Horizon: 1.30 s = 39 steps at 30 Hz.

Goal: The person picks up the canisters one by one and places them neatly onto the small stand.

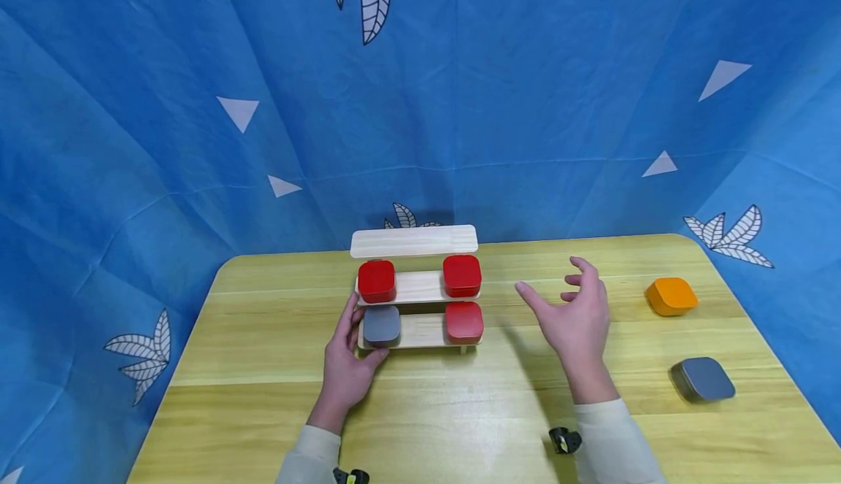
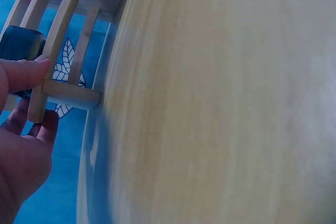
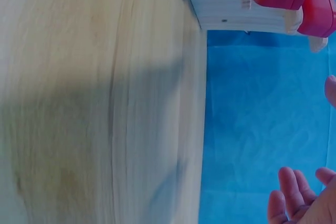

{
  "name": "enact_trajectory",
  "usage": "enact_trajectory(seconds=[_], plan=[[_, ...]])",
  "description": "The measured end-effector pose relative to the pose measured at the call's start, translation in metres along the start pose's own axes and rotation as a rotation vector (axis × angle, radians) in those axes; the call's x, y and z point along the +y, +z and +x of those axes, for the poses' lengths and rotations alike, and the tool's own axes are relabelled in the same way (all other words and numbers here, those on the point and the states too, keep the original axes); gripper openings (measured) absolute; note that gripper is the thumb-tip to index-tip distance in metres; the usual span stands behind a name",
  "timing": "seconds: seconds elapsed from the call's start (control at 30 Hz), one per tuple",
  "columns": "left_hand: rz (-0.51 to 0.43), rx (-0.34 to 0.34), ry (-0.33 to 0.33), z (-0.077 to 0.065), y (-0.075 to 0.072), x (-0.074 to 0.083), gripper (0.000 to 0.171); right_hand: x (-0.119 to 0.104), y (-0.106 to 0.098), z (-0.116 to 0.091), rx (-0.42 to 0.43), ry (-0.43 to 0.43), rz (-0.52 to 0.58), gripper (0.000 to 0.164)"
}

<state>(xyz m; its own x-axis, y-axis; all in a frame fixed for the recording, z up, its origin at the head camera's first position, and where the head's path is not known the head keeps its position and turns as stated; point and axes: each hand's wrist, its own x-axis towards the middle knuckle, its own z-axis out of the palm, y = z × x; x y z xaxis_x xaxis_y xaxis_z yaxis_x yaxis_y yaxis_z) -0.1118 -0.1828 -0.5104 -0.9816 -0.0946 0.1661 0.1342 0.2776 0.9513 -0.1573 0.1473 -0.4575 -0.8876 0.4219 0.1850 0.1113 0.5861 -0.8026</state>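
A small wooden tiered rack (image 1: 420, 331) stands near the table's back edge. On its lowest board, at the left end, is a rounded-square grey lidded box (image 1: 382, 325). My left hand (image 1: 348, 372) grips this box, thumb at the front and fingers round its left side. In the left wrist view the thumb (image 2: 26, 74) crosses the dark box, and other fingers curl by the board's end. A red box (image 1: 463, 323) sits at the right of that board; two more red boxes (image 1: 377, 282) occupy the middle board. My right hand (image 1: 578, 316) hovers right of the rack, fingers spread, holding nothing.
An orange box (image 1: 671, 296) and another grey box (image 1: 703, 379) lie on the wooden table (image 1: 263, 411) at the right. The rack's top board (image 1: 414, 241) bears nothing. Behind the table hangs a blue patterned cloth (image 1: 460, 104).
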Motion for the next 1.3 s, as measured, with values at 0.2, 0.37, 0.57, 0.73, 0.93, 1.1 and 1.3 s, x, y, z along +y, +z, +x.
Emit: enact_trajectory(seconds=[0.2,0.37,0.57,0.73,0.93,1.1,1.3], plan=[[-0.007,-0.002,0.011,0.000,0.000,0.000,0.108,0.005,-0.004,0.001,0.007,0.017,-0.013,0.098],[-0.007,0.000,0.014,0.000,-0.001,-0.001,0.108,0.009,-0.008,0.002,0.008,0.034,-0.005,0.099],[-0.023,0.001,0.027,0.000,-0.001,-0.001,0.108,0.015,-0.011,0.005,0.026,0.031,-0.009,0.098],[-0.031,-0.002,0.003,-0.001,-0.001,0.005,0.106,0.020,-0.016,0.007,0.031,0.044,-0.013,0.098],[-0.028,-0.012,-0.016,-0.004,-0.002,0.031,0.099,0.024,-0.022,0.010,0.029,0.065,-0.018,0.100],[-0.034,-0.009,-0.004,-0.004,-0.001,0.025,0.102,0.029,-0.024,0.012,0.027,0.080,-0.024,0.101],[-0.026,-0.003,-0.001,0.000,-0.001,0.000,0.108,0.034,-0.029,0.016,0.037,0.091,-0.041,0.100]])
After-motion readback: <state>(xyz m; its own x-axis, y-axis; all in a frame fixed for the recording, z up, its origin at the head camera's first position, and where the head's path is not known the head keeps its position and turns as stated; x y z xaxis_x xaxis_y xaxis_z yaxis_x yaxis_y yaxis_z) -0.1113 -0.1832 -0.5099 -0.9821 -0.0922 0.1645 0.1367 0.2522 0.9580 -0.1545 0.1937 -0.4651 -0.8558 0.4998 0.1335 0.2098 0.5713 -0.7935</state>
